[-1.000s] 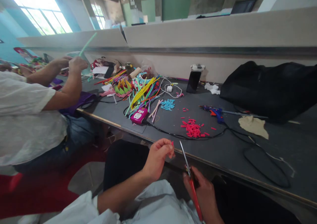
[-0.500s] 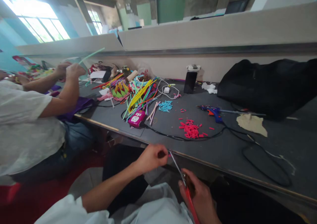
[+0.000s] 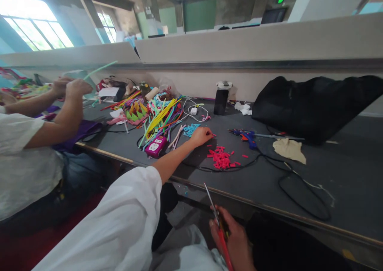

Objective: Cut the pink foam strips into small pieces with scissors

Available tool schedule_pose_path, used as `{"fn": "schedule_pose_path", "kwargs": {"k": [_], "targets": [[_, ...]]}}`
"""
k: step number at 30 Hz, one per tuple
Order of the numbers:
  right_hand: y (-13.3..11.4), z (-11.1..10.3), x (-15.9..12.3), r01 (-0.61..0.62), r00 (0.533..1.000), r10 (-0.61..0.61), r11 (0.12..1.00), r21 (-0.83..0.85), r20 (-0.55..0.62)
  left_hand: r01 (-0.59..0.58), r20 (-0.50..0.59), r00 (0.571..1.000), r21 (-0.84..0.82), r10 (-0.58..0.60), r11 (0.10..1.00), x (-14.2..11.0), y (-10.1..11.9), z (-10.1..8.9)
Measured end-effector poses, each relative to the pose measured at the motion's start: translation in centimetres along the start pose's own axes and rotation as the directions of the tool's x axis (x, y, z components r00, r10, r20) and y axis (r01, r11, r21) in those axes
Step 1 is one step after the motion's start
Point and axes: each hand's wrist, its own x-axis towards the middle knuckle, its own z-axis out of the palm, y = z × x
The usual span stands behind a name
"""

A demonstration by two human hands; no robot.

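Observation:
My left hand (image 3: 201,137) reaches out over the table, fingertips pinched together at a short pink pipe-cleaner piece (image 3: 213,135). Just right of and below it lies a loose pile of short pink-red pieces (image 3: 220,158). A heap of short blue pieces (image 3: 190,130) sits beside the hand, partly behind it. Low in front of the table edge, my right hand (image 3: 231,237) is closed around red-handled scissors (image 3: 222,239). Their blades point up and away, apparently together, with a tiny pink spot at the tip.
Long coloured pipe cleaners (image 3: 163,117) and a purple box (image 3: 156,146) lie left. A blue glue gun (image 3: 249,138), its black cord (image 3: 281,183), a beige scrap (image 3: 289,150), and a black bag (image 3: 302,107) are right. A phone (image 3: 220,102) stands behind. A co-worker's hands (image 3: 74,86) hold a green stem.
My left hand has moved from beside the scissor tip, forward over the table to the small pink pieces. My right hand keeps the scissors low. The view has turned slightly right.

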Motion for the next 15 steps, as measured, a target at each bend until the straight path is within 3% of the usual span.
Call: {"fn": "schedule_pose_path", "kwargs": {"k": [6,15], "targets": [[0.0,-0.4,0.4,-0.026,0.999,0.027,0.999,0.029,-0.025,-0.054,0.065,0.997,0.02,0.052,0.998,0.9,-0.8,0.1],[0.0,0.3,0.0,-0.007,0.999,0.007,1.0,0.0,0.034,-0.094,0.205,0.975,0.047,0.082,0.994,-2.0,0.2,-1.5]]}}
